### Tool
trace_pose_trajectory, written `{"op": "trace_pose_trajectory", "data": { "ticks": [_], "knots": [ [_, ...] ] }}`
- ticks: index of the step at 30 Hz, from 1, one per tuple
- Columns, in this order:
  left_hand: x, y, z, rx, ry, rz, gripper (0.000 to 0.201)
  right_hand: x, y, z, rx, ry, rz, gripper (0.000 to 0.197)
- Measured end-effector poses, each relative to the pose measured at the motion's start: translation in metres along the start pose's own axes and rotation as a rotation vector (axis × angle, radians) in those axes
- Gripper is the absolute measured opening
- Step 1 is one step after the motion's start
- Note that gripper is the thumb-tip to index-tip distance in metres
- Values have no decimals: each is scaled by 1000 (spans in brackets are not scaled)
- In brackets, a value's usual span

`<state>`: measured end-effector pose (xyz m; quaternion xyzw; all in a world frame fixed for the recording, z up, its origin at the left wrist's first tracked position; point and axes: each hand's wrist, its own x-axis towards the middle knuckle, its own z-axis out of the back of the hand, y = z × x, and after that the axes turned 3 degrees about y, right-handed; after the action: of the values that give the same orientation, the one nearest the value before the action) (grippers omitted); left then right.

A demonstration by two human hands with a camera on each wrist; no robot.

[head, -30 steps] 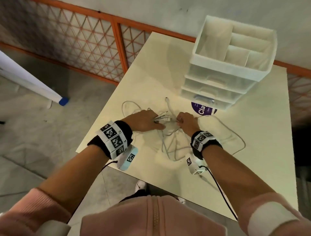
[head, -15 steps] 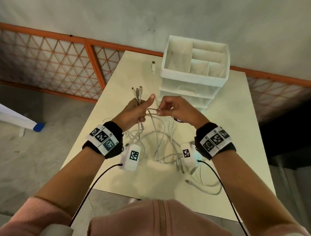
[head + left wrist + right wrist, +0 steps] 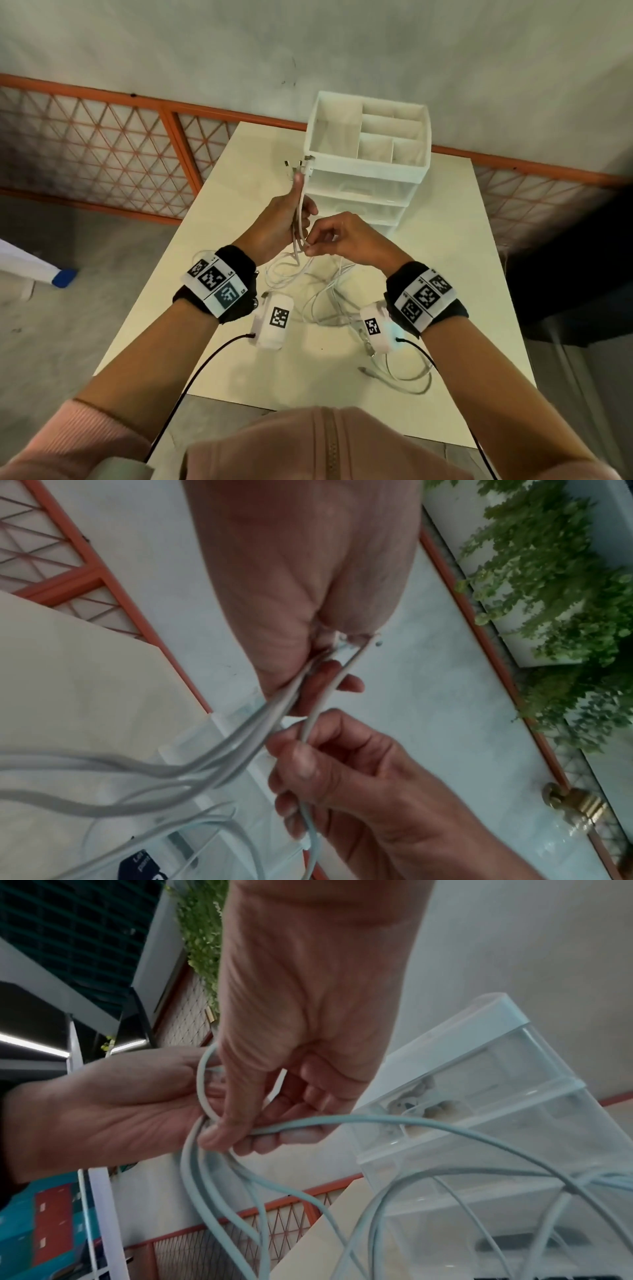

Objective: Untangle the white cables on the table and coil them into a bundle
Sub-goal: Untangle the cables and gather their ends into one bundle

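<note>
Several white cables [image 3: 318,291] hang in a tangle from my hands down to the cream table [image 3: 455,260]. My left hand [image 3: 289,219] is raised above the table and grips several cable ends, whose plugs [image 3: 301,166] stick up past the thumb. Just to its right, my right hand [image 3: 329,236] pinches one cable strand [image 3: 310,723] between thumb and forefinger, close under the left fist. In the right wrist view that strand [image 3: 342,1119] runs out of the pinch toward the drawers. A loose cable end [image 3: 407,377] lies near the table's front right edge.
A white drawer organiser [image 3: 366,171] with an open compartment top stands at the back of the table, just behind my hands. An orange-framed mesh fence [image 3: 102,150] runs along the wall. The table's left edge drops to a grey floor [image 3: 68,342].
Both hands rose from the table with the cables. The left hand lifted the plug ends higher, and the right hand moved in close under it, pinching one strand.
</note>
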<state>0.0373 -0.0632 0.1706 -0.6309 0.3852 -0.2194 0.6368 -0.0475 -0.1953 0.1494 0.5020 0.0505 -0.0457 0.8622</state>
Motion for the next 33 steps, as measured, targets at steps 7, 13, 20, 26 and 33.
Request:
{"op": "trace_pose_trajectory", "data": {
  "ticks": [7,13,20,26,33],
  "knots": [
    [-11,-7,0,-16,10,-71,55,-6,6,4,87,50,-14,10],
    [-18,-16,-10,131,-9,-209,46,1,7,0,-65,-30,-22,67],
    [-27,-53,-19,-64,98,-350,43,4,-21,-8,-340,-79,-28,20],
    [-35,-50,9,1,33,-327,43,-24,-50,31,-649,-290,-217,30],
    [-34,-27,-9,854,-5,-270,42,-34,-13,51,-563,-330,-65,22]
  ]
}}
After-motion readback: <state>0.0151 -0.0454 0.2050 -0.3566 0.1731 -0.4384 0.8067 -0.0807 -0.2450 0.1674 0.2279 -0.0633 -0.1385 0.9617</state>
